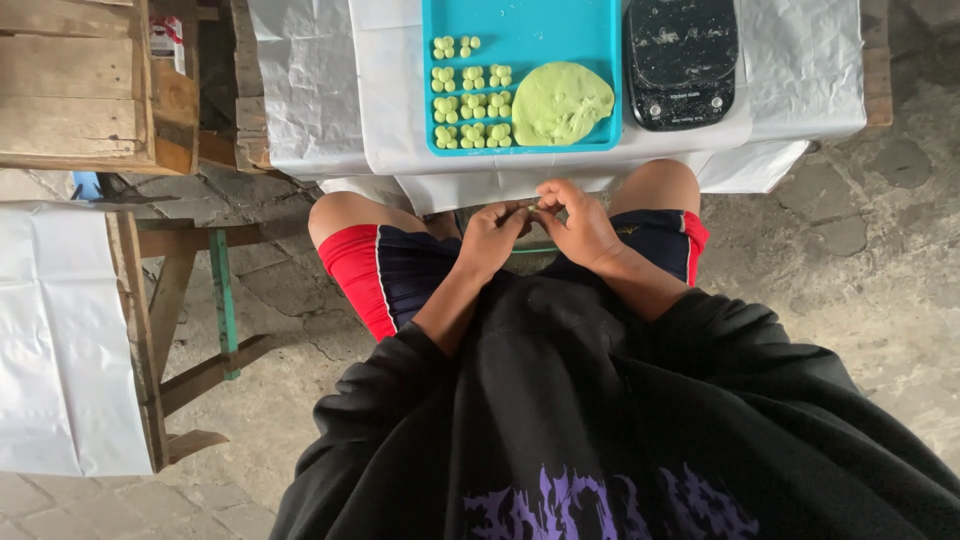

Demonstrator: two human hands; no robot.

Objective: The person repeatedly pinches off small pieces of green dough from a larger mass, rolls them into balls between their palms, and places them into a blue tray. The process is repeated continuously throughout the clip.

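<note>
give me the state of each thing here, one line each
left hand: fingertips pinching a small dough bit
right hand: pinching that bit too
dough bit: held between both hands
dough lump: flattened on tray
dough balls: in rows
teal tray: on table
black scale: flour-dusted

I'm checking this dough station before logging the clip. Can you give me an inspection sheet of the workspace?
Surface: table covered in white paper.
Job's things: teal tray holding a green dough lump and rows of small dough balls; a tiny dough piece between both hands.
Clutter: flour-dusted black kitchen scale beside the tray.
Grippers: left hand and right hand pinch the piece above the lap.
Cables: nothing seen.
Surroundings: wooden crate, stone floor.
</note>
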